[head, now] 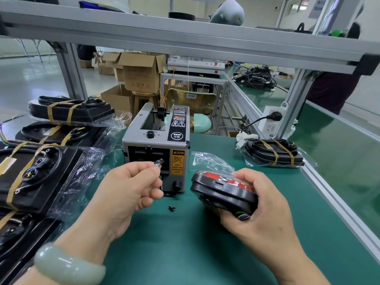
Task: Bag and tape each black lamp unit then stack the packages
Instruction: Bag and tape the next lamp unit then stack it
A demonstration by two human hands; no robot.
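I have my left hand (131,186) up at the mouth of the tape dispenser (156,140), thumb and forefinger pinching 1 short strip of tape (159,162), the other fingers curled in behind it. My right hand (263,206) grips the black lamp unit (224,190), which is held just above the green table (185,254), fingers wrapped under it and the thumb over its near edge. The unit is already inside its clear bag (209,161), whose loose open end stands up at the far left, toward the dispenser. What the coming move turns on, as I judge it: the unit lies to the right of the tape hand and slightly nearer to me, its long axis running from far left down to near right, tilted so the top face looks up at me. The left hand is the 1 that must travel, a short way right, to lay the strip across the folded bag. Taped packages (41,175) lie stacked at my left, and 1 more (273,153) sits far right.
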